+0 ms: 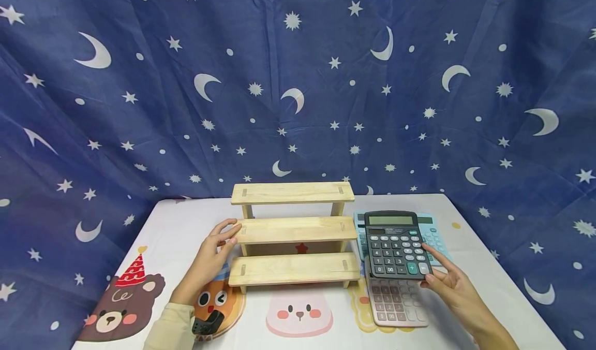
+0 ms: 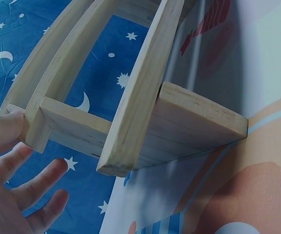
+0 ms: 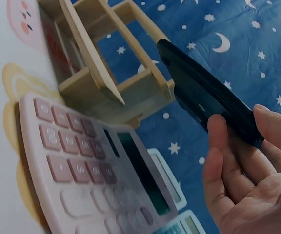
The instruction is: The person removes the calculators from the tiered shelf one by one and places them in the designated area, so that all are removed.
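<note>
A three-tier wooden stand (image 1: 293, 270) sits mid-table. My left hand (image 1: 211, 254) pinches the left end of its middle tier, thumb and index finger at the board's edge; in the left wrist view the other fingers of the left hand (image 2: 28, 190) spread away from the wood. My right hand (image 1: 453, 285) grips a black calculator (image 1: 392, 246) by its lower right side, keys facing up. The right wrist view shows this black calculator (image 3: 204, 92) raised above a pink calculator (image 3: 67, 161) that lies on the table. Light-blue calculators (image 1: 433, 236) lie behind, partly hidden by the black one.
The table has a white cloth (image 1: 186, 218) printed with cartoon animals, among them a brown bear (image 1: 118, 303) at the left. Behind it hangs a dark blue curtain (image 1: 261, 122) with moons and stars. The pink calculator lies right of the stand's front tier.
</note>
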The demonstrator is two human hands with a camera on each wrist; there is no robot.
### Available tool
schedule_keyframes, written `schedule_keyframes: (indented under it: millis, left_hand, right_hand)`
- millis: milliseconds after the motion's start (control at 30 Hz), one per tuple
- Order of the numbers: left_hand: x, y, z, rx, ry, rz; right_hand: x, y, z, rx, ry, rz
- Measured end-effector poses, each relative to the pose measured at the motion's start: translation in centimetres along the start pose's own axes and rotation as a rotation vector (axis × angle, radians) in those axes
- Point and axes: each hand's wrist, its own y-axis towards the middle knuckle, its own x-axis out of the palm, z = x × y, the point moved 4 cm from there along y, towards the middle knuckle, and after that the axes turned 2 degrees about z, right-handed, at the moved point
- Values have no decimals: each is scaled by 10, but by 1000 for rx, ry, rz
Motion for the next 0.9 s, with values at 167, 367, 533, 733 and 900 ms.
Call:
schedule_keyframes:
  millis: [167, 367, 533, 733, 900]
  left_hand:
    - [1, 0, 0, -6, 2, -1]
    - [0, 0, 1, 1, 2, 2]
    - [-1, -1, 2, 5, 4, 1]
    - [-2, 0, 2, 3, 7, 2]
    - [-1, 0, 2, 2, 7, -2]
  right_hand:
    - [-11, -7, 3, 87, -42, 52]
    - [-23, -12, 10, 127, -66, 93]
    - [-31, -16, 13, 101, -43, 83]
    - [-41, -22, 15, 92, -51, 92]
    - [-49, -29, 18, 112, -60, 94]
